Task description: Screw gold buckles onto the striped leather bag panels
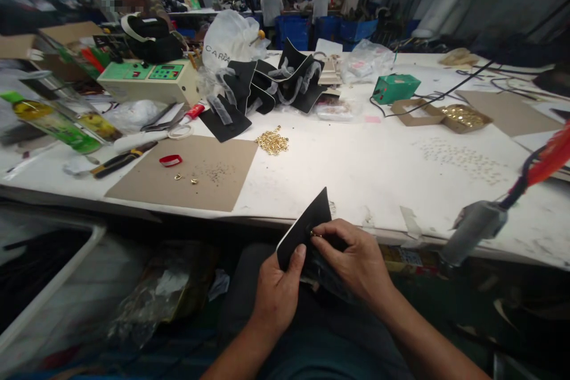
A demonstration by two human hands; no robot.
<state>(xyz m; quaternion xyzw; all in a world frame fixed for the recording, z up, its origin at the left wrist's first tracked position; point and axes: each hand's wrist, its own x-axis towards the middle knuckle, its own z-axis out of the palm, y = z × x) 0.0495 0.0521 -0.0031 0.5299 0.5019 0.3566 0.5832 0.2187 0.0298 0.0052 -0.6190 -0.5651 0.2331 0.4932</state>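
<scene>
Black panel (303, 227) clamped in L hand (278, 288), prob. for steadiness; R hand (358, 258) pinches sm. gold fitting (316, 234) at its face.

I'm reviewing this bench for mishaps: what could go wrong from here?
The small gold piece in the right hand could slip and fall past the table, since it is held in front of the edge. The black panel might shift, as the left hand holds it near one end. The loose gold pile could scatter if bumped.

Workshop, long white worktable (338, 175), green-topped control box (149, 82), yellow-and-black hand tool (122, 160), people (271, 5) farther back
</scene>
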